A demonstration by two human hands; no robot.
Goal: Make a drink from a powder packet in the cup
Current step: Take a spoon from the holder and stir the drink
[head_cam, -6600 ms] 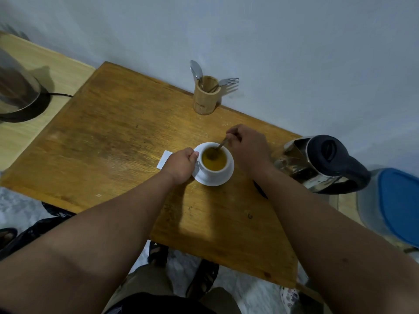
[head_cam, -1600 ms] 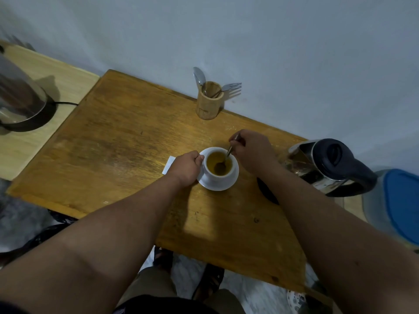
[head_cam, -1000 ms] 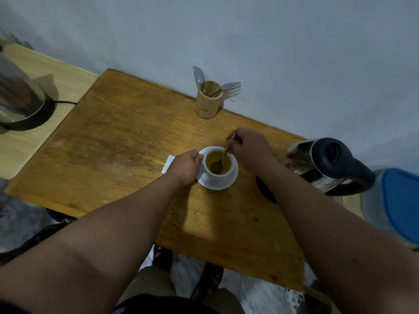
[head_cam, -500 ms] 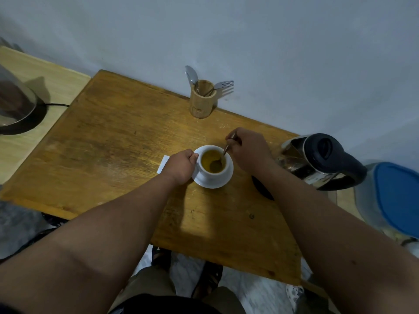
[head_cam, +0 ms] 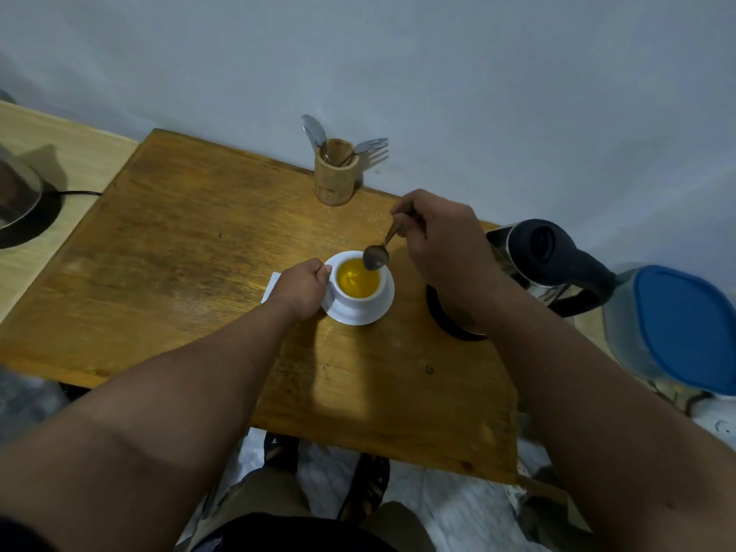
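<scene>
A white cup [head_cam: 360,298] full of yellow-orange drink stands on a white saucer [head_cam: 378,314] in the middle of the wooden table [head_cam: 179,249]. My left hand [head_cam: 300,288] grips the cup's left side. My right hand [head_cam: 436,239] holds a metal spoon [head_cam: 378,253] by its handle, the bowl lifted out of the liquid and hanging over the cup's far right rim. A white packet [head_cam: 271,284] lies flat on the table, mostly hidden under my left hand.
A wooden holder [head_cam: 334,175] with a spoon and a fork stands at the table's back edge by the wall. A steel kettle with black lid [head_cam: 545,256] sits at the right, a blue-lidded container [head_cam: 685,328] beyond it. Another appliance [head_cam: 16,201] rests far left.
The spoon was down in the drink, stirring. Now my right hand has raised it out, and its bowl hangs above the cup's rim. My left hand stays on the cup.
</scene>
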